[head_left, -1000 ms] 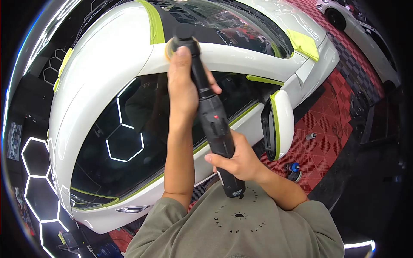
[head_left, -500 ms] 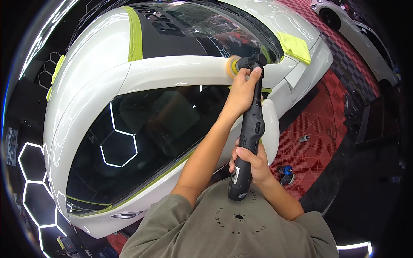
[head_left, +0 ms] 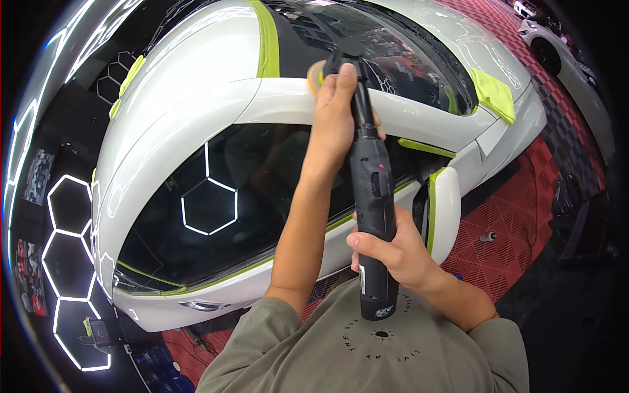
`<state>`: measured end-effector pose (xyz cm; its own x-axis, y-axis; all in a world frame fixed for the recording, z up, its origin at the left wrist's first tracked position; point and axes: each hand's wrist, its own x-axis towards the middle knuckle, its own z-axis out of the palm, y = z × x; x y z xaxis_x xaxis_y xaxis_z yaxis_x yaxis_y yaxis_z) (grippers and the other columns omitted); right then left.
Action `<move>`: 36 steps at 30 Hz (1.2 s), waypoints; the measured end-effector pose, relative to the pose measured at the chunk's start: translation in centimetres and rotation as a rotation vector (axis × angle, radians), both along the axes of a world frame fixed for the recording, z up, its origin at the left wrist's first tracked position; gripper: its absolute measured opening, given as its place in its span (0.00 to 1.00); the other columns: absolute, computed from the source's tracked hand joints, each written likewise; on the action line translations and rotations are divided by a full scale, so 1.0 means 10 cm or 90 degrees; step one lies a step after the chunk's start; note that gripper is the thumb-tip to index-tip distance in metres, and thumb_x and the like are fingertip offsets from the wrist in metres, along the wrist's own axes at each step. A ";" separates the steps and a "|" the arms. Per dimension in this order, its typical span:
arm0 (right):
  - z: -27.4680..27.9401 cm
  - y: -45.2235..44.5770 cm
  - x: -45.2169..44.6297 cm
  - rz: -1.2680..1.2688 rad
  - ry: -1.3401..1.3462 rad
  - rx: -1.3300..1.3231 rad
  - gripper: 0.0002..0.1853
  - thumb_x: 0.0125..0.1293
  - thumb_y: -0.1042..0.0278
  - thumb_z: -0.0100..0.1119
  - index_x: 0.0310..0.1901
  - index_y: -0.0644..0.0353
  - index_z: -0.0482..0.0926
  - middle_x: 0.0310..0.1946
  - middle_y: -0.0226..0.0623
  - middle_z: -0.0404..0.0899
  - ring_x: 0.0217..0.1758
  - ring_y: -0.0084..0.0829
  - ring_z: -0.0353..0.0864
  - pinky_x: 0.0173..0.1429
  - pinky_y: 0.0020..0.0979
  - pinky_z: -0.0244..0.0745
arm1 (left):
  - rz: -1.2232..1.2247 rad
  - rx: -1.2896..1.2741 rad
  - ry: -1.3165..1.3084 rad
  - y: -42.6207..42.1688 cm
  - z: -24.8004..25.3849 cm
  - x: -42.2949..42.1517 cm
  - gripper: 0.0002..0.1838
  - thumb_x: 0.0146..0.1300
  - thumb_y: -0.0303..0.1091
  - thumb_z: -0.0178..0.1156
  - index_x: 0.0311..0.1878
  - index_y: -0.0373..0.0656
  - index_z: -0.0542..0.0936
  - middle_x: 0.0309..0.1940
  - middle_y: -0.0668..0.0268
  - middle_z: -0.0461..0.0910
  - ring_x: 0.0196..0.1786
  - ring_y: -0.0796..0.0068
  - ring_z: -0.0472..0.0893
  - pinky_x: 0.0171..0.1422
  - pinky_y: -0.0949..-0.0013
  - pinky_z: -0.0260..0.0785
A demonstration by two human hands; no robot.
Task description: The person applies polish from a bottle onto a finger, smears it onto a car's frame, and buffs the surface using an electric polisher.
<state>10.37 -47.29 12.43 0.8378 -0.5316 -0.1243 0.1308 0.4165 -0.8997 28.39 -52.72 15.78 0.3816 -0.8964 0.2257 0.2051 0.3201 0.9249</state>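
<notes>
A long black car polisher (head_left: 372, 160) runs from near my chest up to the car. My left hand (head_left: 336, 105) wraps around its neck just below the head, thumb on top. Lower down, my right hand (head_left: 396, 249) grips the rear of its body. The orange-yellow foam pad (head_left: 314, 77) stands on edge at the white roof rail (head_left: 282, 98), between the side window and the dark roof; its contact face is partly hidden. Green masking tape (head_left: 267, 39) borders the dark roof panel behind the windshield (head_left: 406, 56).
A yellow-green cloth (head_left: 493, 95) lies beside the windshield base. The white side mirror (head_left: 447, 213), edged with tape, sticks out to my right. A small bottle (head_left: 487, 236) lies on the red floor tiles (head_left: 504, 262). Another car (head_left: 576, 78) stands at upper right.
The polisher's head and my left hand have moved left along the roof rail, toward the rear. The tool now leans left instead of right. My view has shifted, and both hands keep their grip.
</notes>
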 end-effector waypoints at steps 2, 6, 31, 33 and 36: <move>0.13 0.03 0.10 0.049 -0.016 -0.032 0.18 0.61 0.71 0.67 0.47 0.64 0.69 0.30 0.35 0.76 0.25 0.25 0.82 0.30 0.27 0.79 | 0.058 0.000 -0.047 0.16 0.13 0.12 0.24 0.74 0.59 0.47 0.39 0.44 0.68 0.17 0.62 0.75 0.14 0.71 0.76 0.19 0.71 0.72; 0.21 0.11 0.30 0.094 -0.039 -0.118 0.17 0.61 0.72 0.67 0.47 0.65 0.69 0.30 0.32 0.76 0.27 0.21 0.81 0.31 0.25 0.78 | 0.130 -0.014 -0.053 0.48 0.31 0.35 0.25 0.75 0.58 0.45 0.43 0.42 0.72 0.17 0.64 0.74 0.13 0.75 0.76 0.19 0.74 0.72; -0.09 -0.72 -0.59 -0.013 0.062 0.092 0.19 0.57 0.72 0.67 0.48 0.66 0.71 0.29 0.38 0.77 0.24 0.29 0.82 0.29 0.30 0.80 | -0.027 0.120 -0.018 -0.75 -0.28 -0.49 0.24 0.75 0.57 0.46 0.40 0.42 0.69 0.21 0.59 0.78 0.20 0.67 0.82 0.25 0.68 0.77; -0.13 -0.78 -0.70 -0.034 0.051 0.115 0.18 0.59 0.71 0.69 0.46 0.66 0.71 0.29 0.34 0.77 0.23 0.26 0.82 0.28 0.27 0.79 | -0.055 0.138 -0.022 -0.85 -0.38 -0.59 0.25 0.74 0.59 0.47 0.41 0.41 0.67 0.21 0.59 0.79 0.21 0.67 0.83 0.26 0.68 0.78; -0.22 -0.84 -0.86 -0.072 0.071 0.138 0.19 0.58 0.71 0.69 0.46 0.66 0.71 0.29 0.36 0.77 0.23 0.27 0.81 0.29 0.28 0.79 | -0.070 0.136 0.012 -1.02 -0.54 -0.78 0.27 0.73 0.60 0.49 0.46 0.39 0.65 0.22 0.59 0.78 0.21 0.67 0.83 0.25 0.69 0.78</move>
